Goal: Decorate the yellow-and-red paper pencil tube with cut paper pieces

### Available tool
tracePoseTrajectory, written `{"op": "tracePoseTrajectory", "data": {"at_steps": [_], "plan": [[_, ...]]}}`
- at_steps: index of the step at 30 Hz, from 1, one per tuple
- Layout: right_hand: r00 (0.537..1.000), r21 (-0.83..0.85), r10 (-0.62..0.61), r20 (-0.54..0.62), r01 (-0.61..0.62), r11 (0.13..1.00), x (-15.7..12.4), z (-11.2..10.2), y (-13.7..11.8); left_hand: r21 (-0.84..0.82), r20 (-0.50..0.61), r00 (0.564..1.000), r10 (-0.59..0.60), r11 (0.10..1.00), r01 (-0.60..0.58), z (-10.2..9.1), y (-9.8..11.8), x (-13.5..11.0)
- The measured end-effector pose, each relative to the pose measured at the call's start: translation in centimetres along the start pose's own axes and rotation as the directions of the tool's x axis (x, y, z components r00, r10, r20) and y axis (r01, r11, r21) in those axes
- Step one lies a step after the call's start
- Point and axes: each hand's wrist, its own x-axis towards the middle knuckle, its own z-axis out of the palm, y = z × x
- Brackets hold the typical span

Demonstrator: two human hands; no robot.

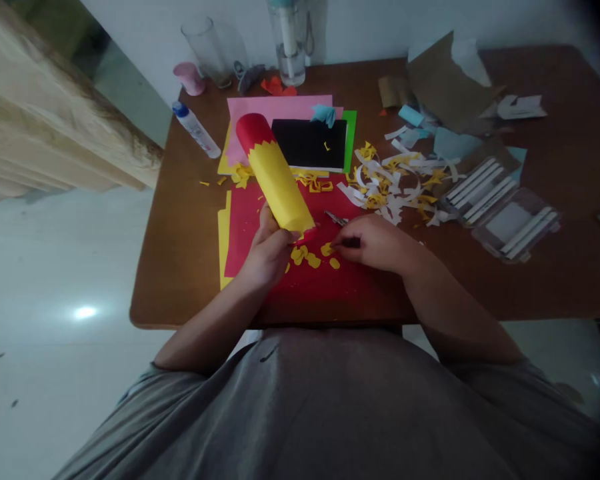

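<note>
My left hand grips the lower end of a paper-covered tube, yellow along its length with a red band at the top and some red at the bottom. The tube tilts up and to the left. My right hand has its fingertips pinched on a small yellow paper piece over the red paper. More yellow paper pieces lie between the hands. Just beyond the right fingers is a pair of scissors, partly hidden by the hand.
Left of the tube lies a glue bottle with a blue cap. White and yellow paper strips are heaped to the right, beside an open clear case of markers. A black sheet, a glass and a water bottle are farther back.
</note>
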Motion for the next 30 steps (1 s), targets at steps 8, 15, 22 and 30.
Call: {"op": "tracePoseTrajectory", "data": {"at_steps": [8,15,22,30], "plan": [[0.973,0.588,0.117,-0.198,0.022,0.809,-1.2,-1.1,-2.3,0.014,0.024,1.0,-0.005,1.0,0.005,-0.2,-0.1,-0.1],[0.966,0.755,0.137,-0.219,0.079,0.651,-1.3,-0.7,-3.1,0.021,0.012,1.0,0.002,1.0,-0.002,-0.3,-0.5,-0.1],[0.959,0.754,0.186,-0.215,0.042,0.656,-0.9,-0.4,-3.2,0.017,0.041,0.999,0.002,1.0,-0.003,-0.2,-0.5,0.0],[0.965,0.711,0.138,-0.223,0.064,0.7,-0.4,0.7,-2.4,0.096,0.151,0.989,-0.006,0.995,-0.009,-1.3,-1.3,0.1]]}}
